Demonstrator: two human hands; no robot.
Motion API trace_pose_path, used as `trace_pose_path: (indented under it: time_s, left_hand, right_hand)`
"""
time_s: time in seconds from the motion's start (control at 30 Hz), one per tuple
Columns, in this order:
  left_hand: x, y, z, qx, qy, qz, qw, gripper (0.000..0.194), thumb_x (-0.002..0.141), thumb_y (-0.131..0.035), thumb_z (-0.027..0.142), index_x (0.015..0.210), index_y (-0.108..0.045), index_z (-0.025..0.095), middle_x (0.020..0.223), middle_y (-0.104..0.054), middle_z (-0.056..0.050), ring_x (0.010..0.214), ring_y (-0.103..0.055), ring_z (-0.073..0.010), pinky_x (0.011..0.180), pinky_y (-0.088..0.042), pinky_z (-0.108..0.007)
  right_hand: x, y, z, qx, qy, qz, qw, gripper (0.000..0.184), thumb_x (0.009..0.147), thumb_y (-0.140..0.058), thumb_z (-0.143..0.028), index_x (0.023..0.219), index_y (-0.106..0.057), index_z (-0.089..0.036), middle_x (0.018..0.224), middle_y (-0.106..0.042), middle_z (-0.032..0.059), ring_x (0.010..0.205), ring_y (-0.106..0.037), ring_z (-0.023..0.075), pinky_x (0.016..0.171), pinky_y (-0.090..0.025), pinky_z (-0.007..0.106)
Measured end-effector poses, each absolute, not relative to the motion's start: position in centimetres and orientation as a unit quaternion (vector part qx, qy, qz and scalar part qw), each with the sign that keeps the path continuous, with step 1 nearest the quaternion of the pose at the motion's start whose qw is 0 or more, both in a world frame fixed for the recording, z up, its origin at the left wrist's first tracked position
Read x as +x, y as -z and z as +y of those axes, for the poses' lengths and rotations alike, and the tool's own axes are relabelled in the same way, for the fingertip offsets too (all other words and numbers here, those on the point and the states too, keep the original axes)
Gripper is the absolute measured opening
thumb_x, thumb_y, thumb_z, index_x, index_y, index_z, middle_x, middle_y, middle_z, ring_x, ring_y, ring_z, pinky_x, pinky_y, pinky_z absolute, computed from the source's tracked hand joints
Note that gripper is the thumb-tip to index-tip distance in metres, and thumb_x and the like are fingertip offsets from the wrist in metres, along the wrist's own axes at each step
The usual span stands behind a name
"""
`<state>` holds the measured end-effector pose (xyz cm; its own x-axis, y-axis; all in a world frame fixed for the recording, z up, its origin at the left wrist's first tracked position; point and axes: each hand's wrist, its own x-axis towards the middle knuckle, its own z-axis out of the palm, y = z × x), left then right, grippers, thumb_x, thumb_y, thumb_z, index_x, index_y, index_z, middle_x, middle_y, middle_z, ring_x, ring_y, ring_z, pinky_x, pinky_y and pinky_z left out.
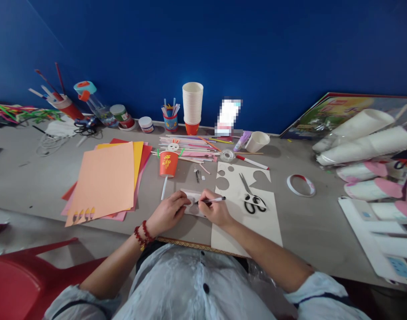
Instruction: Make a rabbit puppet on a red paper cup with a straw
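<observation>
Between the fingers of my right hand [215,211] is a white marker pen [219,199] with a black end, its tip low over the work. My left hand [168,212] is closed, its fingertips pinching a small white paper piece [191,202] beside the pen tip. Under both hands lies a pale strip of paper [190,194], partly covered by them. Just beyond my left hand stands an orange paper cup [167,163] with a bunny face on top and a white straw [163,188] below. Black-handled scissors [251,198] lie open on a cut-out white sheet [246,229] to the right.
Coloured paper sheets [106,178] are stacked at left. Behind my hands lie many thin sticks [190,146], a tape roll [227,154] and a red marker [252,162]. Stacked white cups [192,102] stand at the wall. A white tape ring [300,185] lies at right.
</observation>
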<state>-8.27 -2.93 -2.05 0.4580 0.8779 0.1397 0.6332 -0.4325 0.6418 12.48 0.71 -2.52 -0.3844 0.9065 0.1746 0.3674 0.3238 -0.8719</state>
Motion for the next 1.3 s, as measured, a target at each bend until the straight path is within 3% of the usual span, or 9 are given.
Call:
trace_pose_path:
  time_s: [1.3]
  left_hand:
    - [-8.23, 1.86, -2.90, 0.815, -0.243, 0.462, 0.252, 0.029, 0.089, -0.045, 0.008, 0.110, -0.062, 0.018, 0.109, -0.059, -0.009, 0.100, -0.061, -0.0198, 0.088, -0.051, -0.031]
  right_hand:
    - [12.62, 2.63, 0.80, -0.419, -0.398, -0.732, 0.361, 0.011, 0.079, -0.052, -0.023, 0.069, -0.050, -0.022, 0.053, -0.046, -0.0058, 0.047, -0.040, 0.0102, 0.047, -0.030, 0.021]
